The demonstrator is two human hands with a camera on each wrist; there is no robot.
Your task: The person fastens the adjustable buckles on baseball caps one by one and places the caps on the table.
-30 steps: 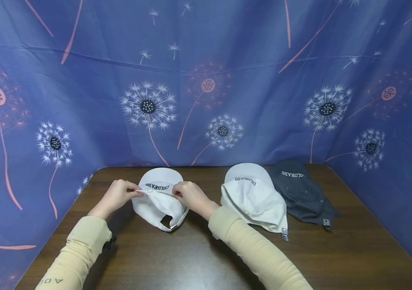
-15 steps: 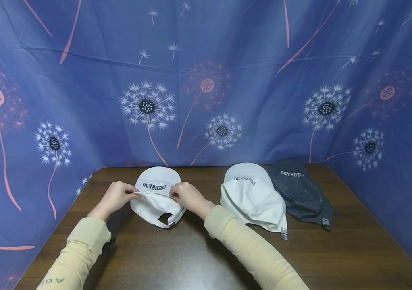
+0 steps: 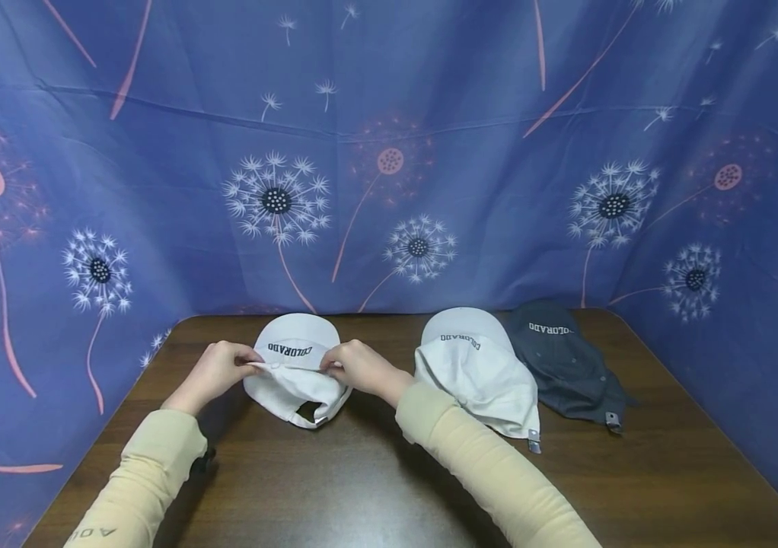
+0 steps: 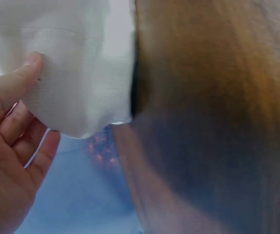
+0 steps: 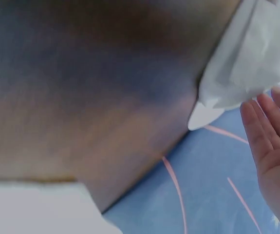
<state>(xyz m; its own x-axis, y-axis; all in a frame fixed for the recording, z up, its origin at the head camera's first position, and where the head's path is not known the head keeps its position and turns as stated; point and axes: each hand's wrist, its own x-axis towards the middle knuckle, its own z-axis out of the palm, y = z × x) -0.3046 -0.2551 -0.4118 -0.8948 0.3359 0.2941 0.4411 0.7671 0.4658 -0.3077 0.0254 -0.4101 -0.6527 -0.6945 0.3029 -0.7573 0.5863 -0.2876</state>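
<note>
A white baseball cap (image 3: 296, 384) with dark COLORADO lettering lies at the left of the table, its brim toward the back curtain. Its crown is folded down in a crease behind the lettering, and the strap opening faces the front. My left hand (image 3: 218, 371) pinches the left end of this crease; in the left wrist view the thumb (image 4: 30, 68) presses on the white cloth with the fingers behind it. At the crease's right end, my right hand (image 3: 365, 369) pinches the fabric between thumb and fingers. The right wrist view shows those fingertips (image 5: 249, 108) right at the cap's edge.
Right of the middle lies a second white cap (image 3: 481, 380), its crown folded flat and a metal strap clasp toward the front. A dark grey cap (image 3: 567, 373) lies partly under it. The brown wooden table (image 3: 334, 487) meets a blue dandelion-print curtain (image 3: 499, 190).
The white cap between my hands has shifted slightly left and toward the back, and its lettering shows straighter. Both hands keep their pinch at the crease. The other caps lie unchanged.
</note>
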